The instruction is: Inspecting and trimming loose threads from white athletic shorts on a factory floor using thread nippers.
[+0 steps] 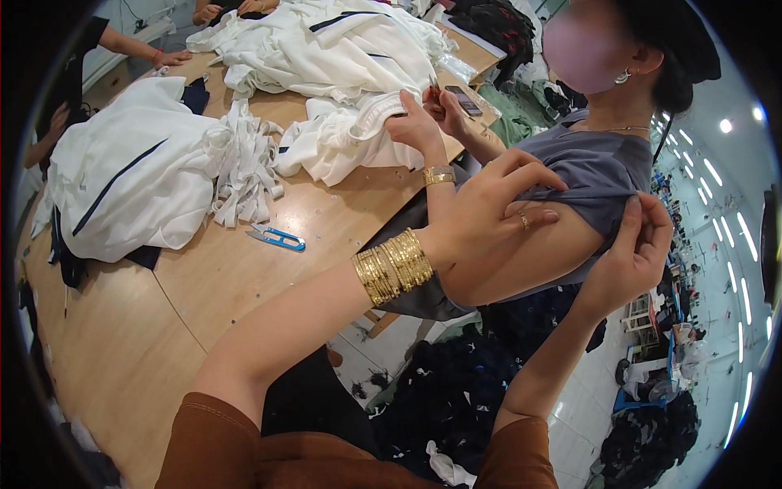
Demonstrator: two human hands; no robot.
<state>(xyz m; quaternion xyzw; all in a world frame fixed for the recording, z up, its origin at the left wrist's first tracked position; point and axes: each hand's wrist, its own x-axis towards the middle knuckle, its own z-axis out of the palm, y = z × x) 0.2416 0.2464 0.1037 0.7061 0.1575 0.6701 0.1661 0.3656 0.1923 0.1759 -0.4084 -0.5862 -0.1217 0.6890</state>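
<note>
A co-worker in a grey T-shirt stands at my right, close to me. My left hand (497,204), with gold bangles (393,267) on the wrist, has its fingers at the hem of that person's sleeve (582,167), the cloth between them. At the sleeve's other side, my right hand (631,253) pinches the hem between thumb and fingers. The sleeve is drawn up, baring the upper arm. One hand of the co-worker (417,130) holds a white garment (350,138); the other (450,112) grips a small tool, mostly hidden.
On the wooden table (269,285) lie blue thread snips (277,236), white garment piles (138,171) with dark stripes, white strips (248,163) and a phone (463,100). Other people's hands (171,59) show at the far edge. Dark cloth (456,375) heaps on the floor below.
</note>
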